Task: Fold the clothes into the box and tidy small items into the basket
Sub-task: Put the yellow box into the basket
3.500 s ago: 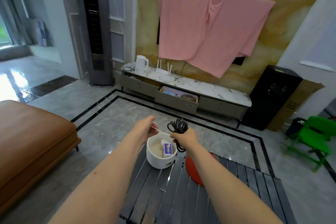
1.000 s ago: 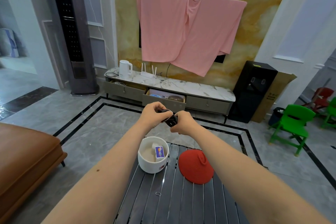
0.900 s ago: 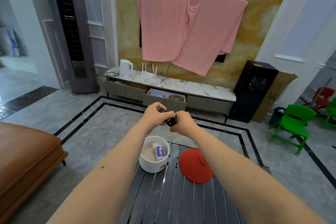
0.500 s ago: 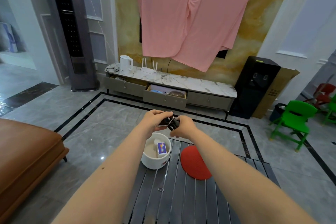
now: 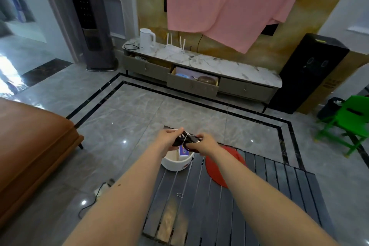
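Half a second ago the two hands held the dark cable bundle up in front of the TV cabinet; now they have come down, so the bundle (image 5: 185,139) hangs right over the mouth of the white basket (image 5: 175,163) at the far edge of the slatted table (image 5: 201,205). A few seconds back the cable was a loose coil in the right hand while the left drew out a thin band; now a pale band crosses the middle of the bundle, so the tying looks done or nearly done. For the task, that suggests the cable is about ready to drop into the basket as one of the small items, though it has not gone in yet.

The left hand (image 5: 168,139) is curled around the left end of the bundle, thumb and fingers closed on it, with something pale and thin poking out near the fingertips; I cannot tell whether that is the band's end. The right hand (image 5: 201,145) grips the right end, fingers wrapped over the top and knuckles facing the camera. Neither hand touches the basket.

Inside the basket a small box with a blue label (image 5: 184,151) stands against the wall. A red lid (image 5: 223,166) lies on the table just right of the basket, and a small loose band (image 5: 179,195) lies on the slats nearer the person
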{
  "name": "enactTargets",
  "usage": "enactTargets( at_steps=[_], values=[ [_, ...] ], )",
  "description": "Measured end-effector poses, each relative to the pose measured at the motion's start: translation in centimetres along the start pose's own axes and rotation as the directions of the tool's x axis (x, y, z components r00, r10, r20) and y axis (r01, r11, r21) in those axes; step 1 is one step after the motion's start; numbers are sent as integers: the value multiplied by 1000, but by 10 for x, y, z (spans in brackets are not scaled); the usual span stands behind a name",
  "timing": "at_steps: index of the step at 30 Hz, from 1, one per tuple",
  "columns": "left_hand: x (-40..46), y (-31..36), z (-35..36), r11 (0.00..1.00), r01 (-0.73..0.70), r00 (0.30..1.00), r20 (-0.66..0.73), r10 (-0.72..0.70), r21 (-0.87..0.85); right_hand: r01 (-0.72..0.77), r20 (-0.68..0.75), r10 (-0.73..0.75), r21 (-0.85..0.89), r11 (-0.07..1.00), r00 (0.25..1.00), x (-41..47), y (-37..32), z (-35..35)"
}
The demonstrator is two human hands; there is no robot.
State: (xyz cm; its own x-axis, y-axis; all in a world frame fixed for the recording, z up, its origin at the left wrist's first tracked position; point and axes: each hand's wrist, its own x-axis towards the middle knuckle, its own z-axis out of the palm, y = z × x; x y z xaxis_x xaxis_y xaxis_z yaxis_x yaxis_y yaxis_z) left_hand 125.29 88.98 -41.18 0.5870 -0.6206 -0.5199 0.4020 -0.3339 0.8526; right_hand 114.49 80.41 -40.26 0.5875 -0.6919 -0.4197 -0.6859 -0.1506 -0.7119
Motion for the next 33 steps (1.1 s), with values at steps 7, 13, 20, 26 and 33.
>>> enactTargets(
  at_steps=[7,13,20,26,33],
  values=[
    [103,-27,2,986,166,970,-183,-159,23,-239,109,232,56,970,967,109,22,43],
    [143,-56,3,966,245,947,-235,-221,79,-394,99,385,95,914,917,146,52,76],
    [188,-75,-7,972,228,943,-260,-207,51,-406,131,400,17,914,907,198,60,102],
    [179,-92,-20,953,302,927,-232,-294,-1,-275,211,318,-212,938,924,199,56,115],
    [137,-106,-69,959,268,919,-275,-284,-95,-210,242,240,-141,967,940,164,32,156]
  ],
)
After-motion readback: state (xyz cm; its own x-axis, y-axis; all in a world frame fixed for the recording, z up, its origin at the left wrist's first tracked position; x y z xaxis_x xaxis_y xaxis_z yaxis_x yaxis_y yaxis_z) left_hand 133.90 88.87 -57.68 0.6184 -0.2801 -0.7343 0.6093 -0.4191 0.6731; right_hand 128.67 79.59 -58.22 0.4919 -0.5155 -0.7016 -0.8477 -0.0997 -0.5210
